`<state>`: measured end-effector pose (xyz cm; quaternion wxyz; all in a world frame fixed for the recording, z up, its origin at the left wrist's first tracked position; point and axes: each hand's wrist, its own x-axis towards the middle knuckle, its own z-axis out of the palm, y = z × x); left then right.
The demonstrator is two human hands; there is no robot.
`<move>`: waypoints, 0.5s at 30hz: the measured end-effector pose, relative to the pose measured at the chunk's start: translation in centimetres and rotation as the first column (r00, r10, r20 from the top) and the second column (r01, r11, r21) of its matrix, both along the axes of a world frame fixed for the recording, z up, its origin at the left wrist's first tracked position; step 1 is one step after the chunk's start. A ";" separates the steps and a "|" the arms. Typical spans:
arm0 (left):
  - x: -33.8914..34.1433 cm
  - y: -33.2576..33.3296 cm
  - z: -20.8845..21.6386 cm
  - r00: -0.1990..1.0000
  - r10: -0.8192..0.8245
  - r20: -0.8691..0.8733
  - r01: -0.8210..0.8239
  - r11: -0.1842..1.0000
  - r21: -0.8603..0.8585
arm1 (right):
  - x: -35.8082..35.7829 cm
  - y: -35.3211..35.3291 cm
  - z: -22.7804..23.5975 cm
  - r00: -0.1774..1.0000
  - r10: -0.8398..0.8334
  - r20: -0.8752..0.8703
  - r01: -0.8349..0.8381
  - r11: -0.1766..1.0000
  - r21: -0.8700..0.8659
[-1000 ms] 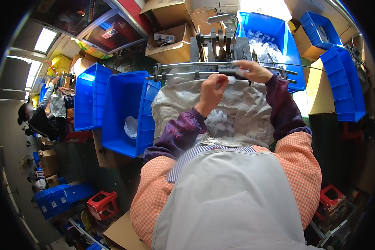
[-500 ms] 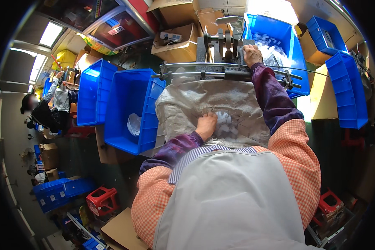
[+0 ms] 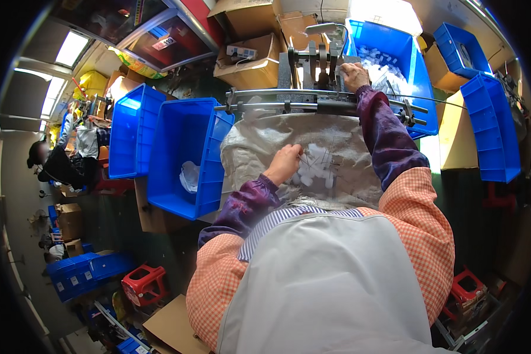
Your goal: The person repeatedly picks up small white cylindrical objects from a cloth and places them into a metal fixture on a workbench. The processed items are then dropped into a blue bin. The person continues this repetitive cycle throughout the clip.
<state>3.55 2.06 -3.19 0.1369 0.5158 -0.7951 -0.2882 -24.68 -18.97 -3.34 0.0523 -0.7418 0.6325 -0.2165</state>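
Note:
A heap of small white plastic pieces (image 3: 314,165) lies on a beige cloth (image 3: 248,141) spread in front of me. My left hand (image 3: 285,162) hovers at the heap's left edge, thumb and fingers pinched together; whatever is between the fingertips is too small to make out. My right hand (image 3: 355,76) is up at the right side of a dark metal bench machine (image 3: 315,71), fingers curled in beside its grey block. What those fingers hold is hidden. Between the machine and the cloth run steel rods (image 3: 259,91).
A blue bin (image 3: 422,88) with more white pieces stands right of the machine. To the left, a blue bin (image 3: 212,141) holds a clear plastic bag. Cardboard boxes (image 3: 248,71) sit behind. Red stools (image 3: 144,284) are on the floor, and another person (image 3: 71,165) sits far left.
My left hand has risen slightly off the heap and moved left, uncovering more white pieces. At the machine, my right hand has shifted only a little, its fingers now more bent.

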 end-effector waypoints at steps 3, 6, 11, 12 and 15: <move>-0.1 -0.7 0.7 1.000 0.024 0.018 -0.025 0.999 0.022 | 0.4 0.3 0.4 0.987 -0.130 -0.098 0.138 0.987 0.081; -0.4 -1.0 1.2 0.991 0.030 0.129 -0.023 0.998 -0.058 | 0.2 0.6 1.1 0.958 -0.230 -0.171 0.249 0.963 0.100; -0.7 -0.6 1.8 0.937 0.046 0.347 -0.002 0.992 -0.128 | -0.5 3.2 1.7 0.952 -0.242 -0.187 0.260 0.963 0.076; -0.6 -0.5 1.8 0.925 0.077 0.372 -0.022 0.989 -0.148 | -0.1 3.4 1.9 0.958 -0.217 -0.187 0.234 0.969 0.073; -0.6 -0.7 1.9 0.841 0.155 0.519 -0.030 0.970 -0.241 | 0.6 3.2 1.1 0.951 -0.250 -0.183 0.257 0.966 0.015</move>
